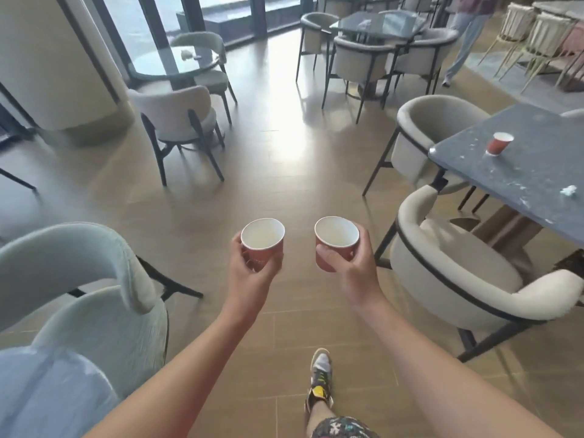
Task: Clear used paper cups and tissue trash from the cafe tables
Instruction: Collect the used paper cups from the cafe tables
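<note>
My left hand (249, 273) grips a red paper cup (263, 240) with a white inside, held upright over the floor. My right hand (350, 267) grips a second red paper cup (336, 238) the same way, a little to the right. Both cups look empty. On the dark square table (518, 172) at the right stands a third red paper cup (499, 143), and a crumpled tissue (568, 190) lies nearer the table's right side. A far round glass table (158, 63) at the upper left carries a white crumpled tissue (186, 53).
Cream armchairs (458, 273) flank the dark table on its left side. A pale green chair (94, 295) stands close at my lower left. Wooden floor runs open ahead between the seats. Another table set (379, 26) and a walking person (467, 36) are at the back.
</note>
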